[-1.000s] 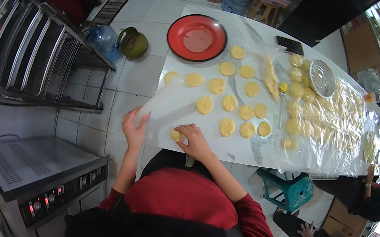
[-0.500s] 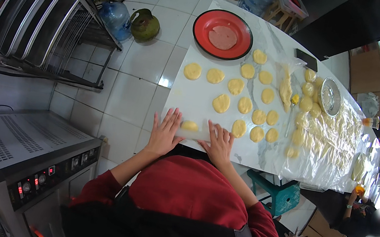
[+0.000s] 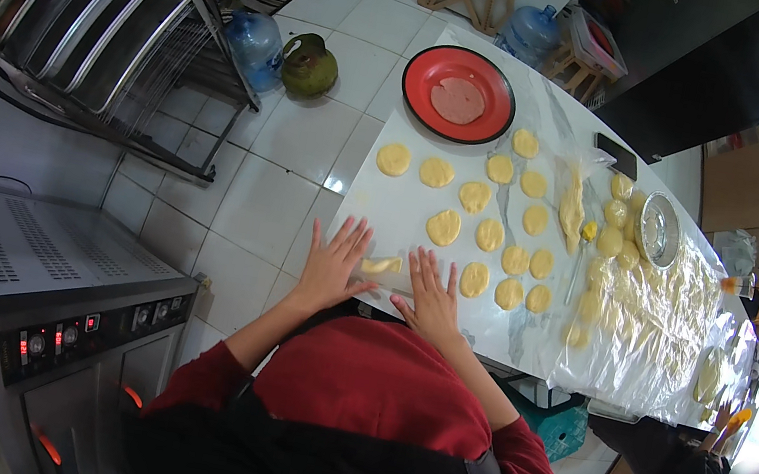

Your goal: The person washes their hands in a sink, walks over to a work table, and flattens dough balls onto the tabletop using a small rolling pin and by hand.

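Note:
Near the front left edge of the white marbled table (image 3: 356, 194), a small piece of yellow dough (image 3: 382, 265) lies between my two hands. My left hand (image 3: 331, 264) is flat with its fingers spread, just left of the dough. On the other side, my right hand (image 3: 431, 297) also lies flat, fingers stretched forward. A pale strip runs between my palms in front of the dough; whether it is a roller under them I cannot tell. Several flattened dough rounds (image 3: 443, 228) are spread out beyond my right hand.
A red dish (image 3: 417, 91) with a pink round slice (image 3: 458, 101) stands at the far end. Dough balls (image 3: 610, 242), a foil bowl (image 3: 659, 230) and clear plastic sheeting (image 3: 655, 316) cover the right side. Left are a tray rack (image 3: 120, 39) and an oven (image 3: 62, 252). Another person (image 3: 674, 467) works at right.
The view has turned slightly. The dough between my hands has gone from a plump oval to a thinner, uneven strip. Both hands stay flat beside it, fingers spread.

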